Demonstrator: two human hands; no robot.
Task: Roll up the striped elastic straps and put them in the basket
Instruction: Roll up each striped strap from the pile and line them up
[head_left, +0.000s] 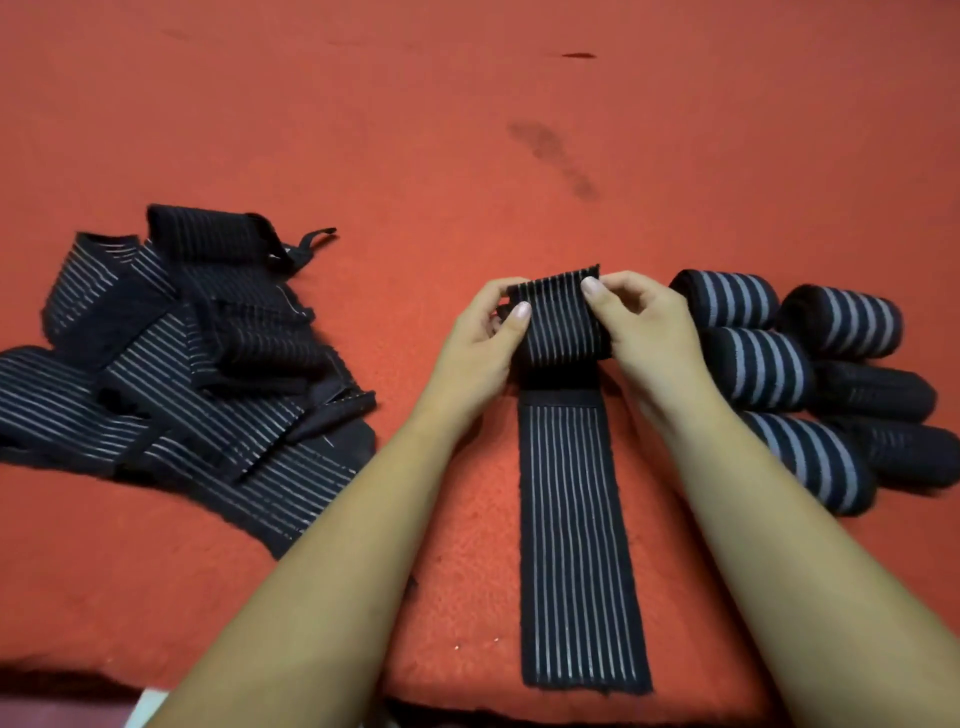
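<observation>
Red carpet (467, 130) fills the view, and both hands meet at its middle: the left hand (480, 343) and right hand (641, 332) pinch the rolled end of a striped strap (576, 545), whose flat tail runs back between the forearms. Loose straps (171, 364) are heaped well to the left; finished rolls (810, 379) sit just beside the right hand.

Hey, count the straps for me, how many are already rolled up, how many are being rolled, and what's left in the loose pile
Rolled straps, right of the hands: 7
Strap being rolled, held by left hand and right hand: 1
Loose pile on the left: tangled and overlapping, cannot count
Total countable: 8, plus the pile
</observation>
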